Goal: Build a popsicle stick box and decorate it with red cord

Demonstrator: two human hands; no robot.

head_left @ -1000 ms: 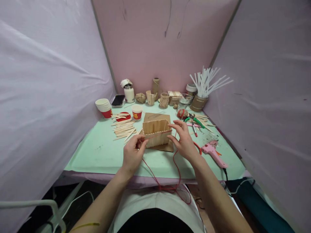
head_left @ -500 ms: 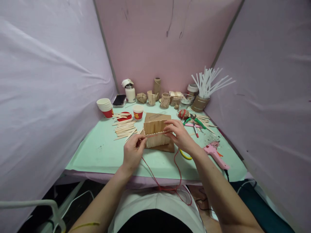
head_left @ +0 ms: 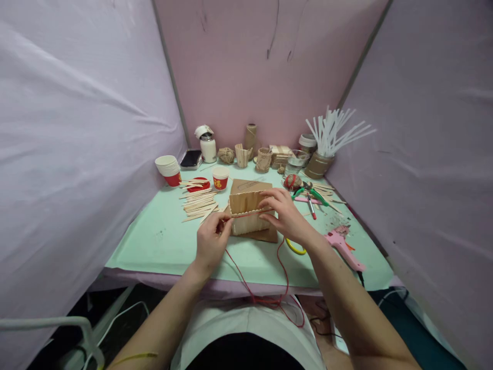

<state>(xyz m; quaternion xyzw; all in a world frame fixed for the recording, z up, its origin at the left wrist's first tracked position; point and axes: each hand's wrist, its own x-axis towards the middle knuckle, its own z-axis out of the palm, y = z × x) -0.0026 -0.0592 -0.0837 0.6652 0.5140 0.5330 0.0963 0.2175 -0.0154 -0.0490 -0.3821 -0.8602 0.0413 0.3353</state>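
One open box of pale wooden sticks [head_left: 249, 225] sits on a piece of cardboard [head_left: 252, 185] near the middle of the worktop [head_left: 165, 246], between the person's two hands. A red cord [head_left: 247, 214] runs along the upper part of its near wall, just under the scalloped rim. The left hand [head_left: 210, 240] is at the box's left front corner, thumb and fingers pinching the cord there. The right hand [head_left: 288, 216] is at the right end of that wall, its fingers bent over the rim and its thumb lower on the outer side; whether they grip wall or cord cannot be told. Slack cord hangs over the front edge onto the white cloth [head_left: 210, 321] on the person's lap.

Just beside the right wrist lies a yellow ring [head_left: 296, 248], partly hidden. Farther right are a pink glue gun [head_left: 345, 250], a red-tipped pen [head_left: 311, 207], green-handled pliers [head_left: 319, 197] and a red-and-brown ball of cord [head_left: 292, 181]. Left of the box lie loose sticks [head_left: 198, 205], with a red-and-white paper cup [head_left: 221, 180] behind them and a stack of cups [head_left: 168, 172] by the left curtain [head_left: 96, 154]. White strips [head_left: 332, 132] stand in a brown container [head_left: 319, 166] at the back right.
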